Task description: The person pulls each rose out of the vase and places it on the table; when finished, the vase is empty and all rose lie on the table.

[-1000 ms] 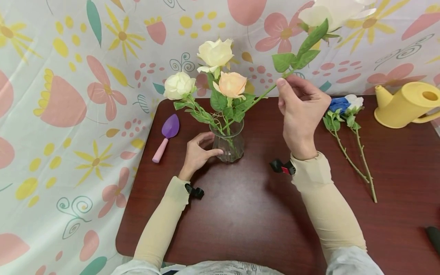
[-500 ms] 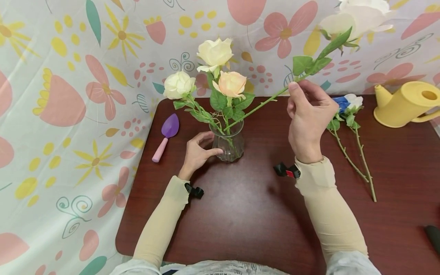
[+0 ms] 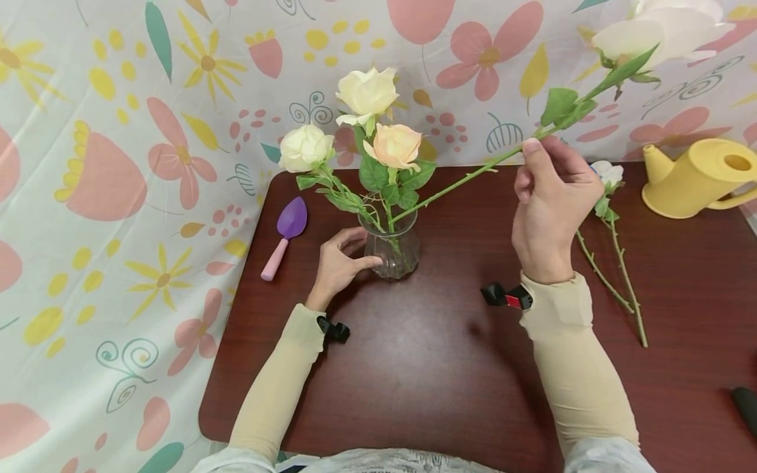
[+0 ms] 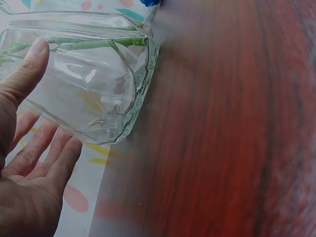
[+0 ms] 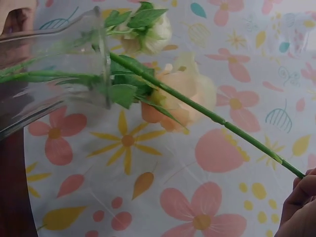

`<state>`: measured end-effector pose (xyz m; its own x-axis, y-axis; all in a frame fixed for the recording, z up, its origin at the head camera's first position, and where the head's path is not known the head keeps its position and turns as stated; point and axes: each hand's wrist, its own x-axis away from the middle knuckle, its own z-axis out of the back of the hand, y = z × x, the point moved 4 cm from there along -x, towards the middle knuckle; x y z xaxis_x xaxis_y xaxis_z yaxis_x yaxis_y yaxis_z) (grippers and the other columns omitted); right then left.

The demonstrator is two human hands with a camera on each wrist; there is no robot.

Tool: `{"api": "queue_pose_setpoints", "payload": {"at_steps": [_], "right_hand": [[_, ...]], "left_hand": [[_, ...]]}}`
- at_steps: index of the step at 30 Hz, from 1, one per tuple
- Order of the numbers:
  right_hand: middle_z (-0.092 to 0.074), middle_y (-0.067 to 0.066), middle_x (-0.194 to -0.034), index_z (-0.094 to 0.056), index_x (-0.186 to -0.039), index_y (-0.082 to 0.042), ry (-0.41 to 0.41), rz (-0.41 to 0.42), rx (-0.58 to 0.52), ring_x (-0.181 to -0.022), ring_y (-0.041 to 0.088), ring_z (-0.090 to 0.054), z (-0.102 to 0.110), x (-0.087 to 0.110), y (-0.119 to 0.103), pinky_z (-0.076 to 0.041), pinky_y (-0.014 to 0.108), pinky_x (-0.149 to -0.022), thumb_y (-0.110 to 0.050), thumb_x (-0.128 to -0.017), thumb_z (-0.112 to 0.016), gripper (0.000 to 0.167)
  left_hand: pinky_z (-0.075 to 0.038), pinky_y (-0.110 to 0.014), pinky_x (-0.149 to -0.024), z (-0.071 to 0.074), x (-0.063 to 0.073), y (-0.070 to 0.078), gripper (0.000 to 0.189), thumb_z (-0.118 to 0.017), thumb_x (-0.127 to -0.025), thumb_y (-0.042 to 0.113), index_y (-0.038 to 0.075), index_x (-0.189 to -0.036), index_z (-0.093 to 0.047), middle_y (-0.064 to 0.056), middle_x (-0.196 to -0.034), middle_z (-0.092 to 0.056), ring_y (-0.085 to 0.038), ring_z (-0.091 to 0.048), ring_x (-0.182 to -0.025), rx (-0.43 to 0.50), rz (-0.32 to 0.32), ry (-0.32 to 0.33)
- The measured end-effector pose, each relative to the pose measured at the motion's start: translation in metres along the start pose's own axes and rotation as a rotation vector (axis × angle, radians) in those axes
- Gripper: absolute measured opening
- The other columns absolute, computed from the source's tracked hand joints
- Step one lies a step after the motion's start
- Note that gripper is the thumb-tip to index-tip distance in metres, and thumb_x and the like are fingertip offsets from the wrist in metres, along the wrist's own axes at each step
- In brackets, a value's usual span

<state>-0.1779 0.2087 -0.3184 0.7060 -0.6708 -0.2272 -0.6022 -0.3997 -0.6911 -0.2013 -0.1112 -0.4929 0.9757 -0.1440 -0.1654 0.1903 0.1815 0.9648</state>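
A clear glass vase point(image 3: 391, 253) stands on the table with a cream rose point(image 3: 367, 93), a white rose point(image 3: 306, 149) and a peach rose point(image 3: 395, 147) in it. My left hand point(image 3: 342, 263) holds the vase from its left side, thumb point(image 4: 32, 66) on the glass and fingers around the far side. Between thumb and fingers, my right hand point(image 3: 552, 203) pinches the stem of a large white rose point(image 3: 662, 39). That stem point(image 5: 217, 118) slants down to the left, its lower end inside the vase mouth. The bloom leans far out to the upper right.
A purple trowel point(image 3: 286, 236) with a pink handle lies left of the vase. To the right lie cut roses point(image 3: 609, 176), one partly behind my right hand, and a yellow watering can point(image 3: 698, 180). Patterned cloth point(image 3: 148, 263) hangs behind and left.
My right hand has moved right with the white rose, tilting its stem lower and farther from the other flowers. My left hand stays at the vase.
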Motion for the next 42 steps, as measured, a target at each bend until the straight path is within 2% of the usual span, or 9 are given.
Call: {"api": "queue_pose_setpoints", "payload": {"at_steps": [4, 10, 16, 27, 33, 42], "right_hand": [[-0.063, 0.009, -0.063, -0.075, -0.084, 0.010, 0.034, -0.028, -0.055, -0.043, 0.014, -0.044, 0.004, -0.003, -0.004, -0.028, 0.015, -0.040, 0.013, -0.085, -0.082, 0.008], [-0.069, 0.008, -0.063, -0.077, -0.086, 0.008, 0.008, -0.009, -0.044, -0.043, 0.012, -0.046, 0.005, -0.007, -0.009, -0.030, 0.015, -0.040, 0.013, -0.087, -0.079, 0.006], [-0.061, 0.008, -0.059, -0.075, -0.085, 0.011, 0.048, -0.039, -0.078, -0.043, 0.014, -0.045, 0.012, -0.012, -0.010, -0.029, 0.015, -0.039, 0.016, -0.086, -0.079, 0.007], [-0.061, 0.011, -0.057, -0.073, -0.086, 0.016, 0.054, -0.071, -0.033, -0.041, 0.014, -0.044, 0.034, -0.021, -0.006, -0.027, 0.017, -0.039, 0.017, -0.086, -0.078, 0.006], [-0.064, 0.010, -0.057, -0.076, -0.089, 0.015, 0.052, -0.087, 0.037, -0.042, 0.014, -0.046, 0.050, -0.025, 0.004, -0.029, 0.018, -0.040, 0.016, -0.087, -0.079, 0.003], [-0.072, 0.008, -0.064, -0.079, -0.088, 0.012, 0.032, -0.213, 0.164, -0.043, 0.011, -0.054, 0.080, -0.037, 0.023, -0.038, 0.016, -0.038, 0.012, -0.084, -0.085, 0.007]], "left_hand": [[-0.064, -0.041, -0.113, 0.001, 0.002, -0.001, 0.063, -0.096, -0.076, -0.006, -0.005, -0.134, -0.071, -0.028, -0.130, -0.073, -0.042, -0.072, -0.127, -0.003, 0.015, -0.004], [-0.063, -0.047, -0.114, 0.003, 0.005, -0.002, 0.062, -0.096, -0.076, -0.006, -0.005, -0.134, -0.071, -0.028, -0.130, -0.073, -0.043, -0.072, -0.128, 0.005, 0.037, 0.009], [-0.064, -0.041, -0.113, 0.001, 0.003, -0.002, 0.063, -0.096, -0.076, -0.006, -0.006, -0.134, -0.071, -0.029, -0.131, -0.073, -0.043, -0.072, -0.127, 0.009, 0.014, 0.004], [-0.064, -0.040, -0.113, 0.000, 0.000, -0.002, 0.064, -0.096, -0.076, -0.007, -0.005, -0.134, -0.071, -0.027, -0.131, -0.073, -0.041, -0.073, -0.127, -0.001, 0.011, 0.002], [-0.063, -0.039, -0.114, -0.002, 0.000, -0.003, 0.063, -0.096, -0.075, -0.008, -0.005, -0.133, -0.072, -0.027, -0.130, -0.073, -0.038, -0.073, -0.127, 0.005, 0.012, 0.003], [-0.064, -0.035, -0.112, -0.001, 0.000, -0.001, 0.064, -0.096, -0.075, -0.008, -0.006, -0.133, -0.071, -0.028, -0.130, -0.073, -0.037, -0.073, -0.125, 0.004, 0.008, 0.007]]}}
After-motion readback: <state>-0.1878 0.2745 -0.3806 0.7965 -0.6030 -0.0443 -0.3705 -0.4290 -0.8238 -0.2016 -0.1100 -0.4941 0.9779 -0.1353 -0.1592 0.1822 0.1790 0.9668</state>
